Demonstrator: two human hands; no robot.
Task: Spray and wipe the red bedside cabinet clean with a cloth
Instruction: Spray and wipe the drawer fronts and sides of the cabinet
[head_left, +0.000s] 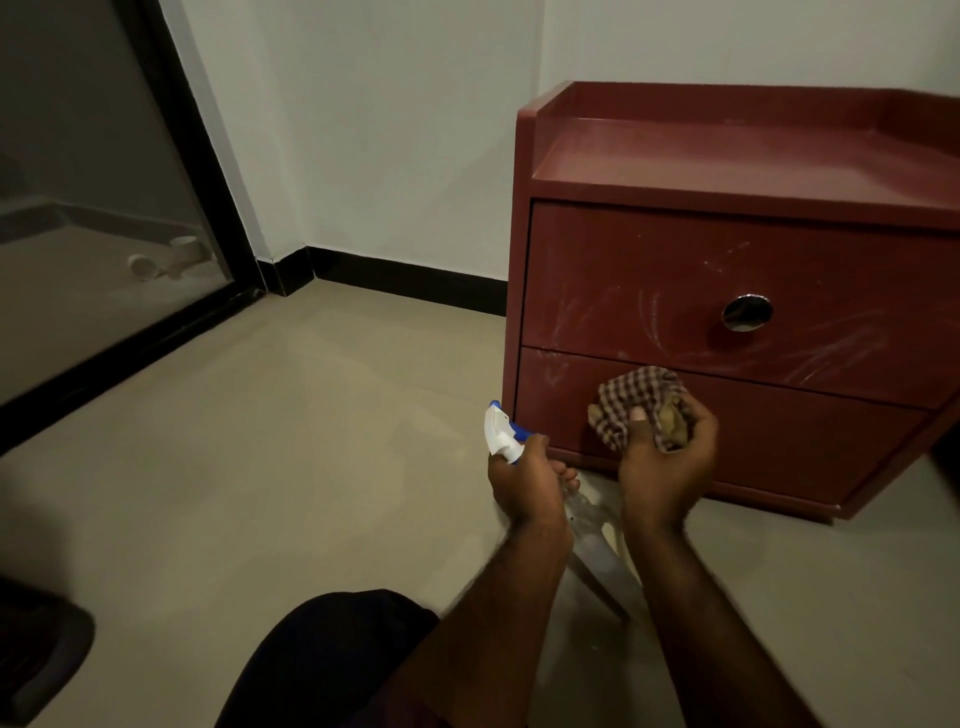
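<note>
Knee (332, 654) bent on the floor (260, 441) puts the person low and close, a good height for the drawer fronts. The left hand (524, 478) grips the neck of the clear spray bottle (501, 428), fingers curled round it below the white-and-blue trigger head. Its nozzle seems to point up past the cabinet's left edge, so I would turn it square to the panel before squeezing. The right hand (667, 467) clutches the bunched checked cloth (636, 400) just in front of the lower drawer (779, 441); whether it touches the wood I cannot tell. The red bedside cabinet (623, 260) stands against the wall, with pale streaks across the upper drawer (857, 291) round its metal pull (747, 312). Mist lightly, then wipe from the top downward in overlapping strokes.
</note>
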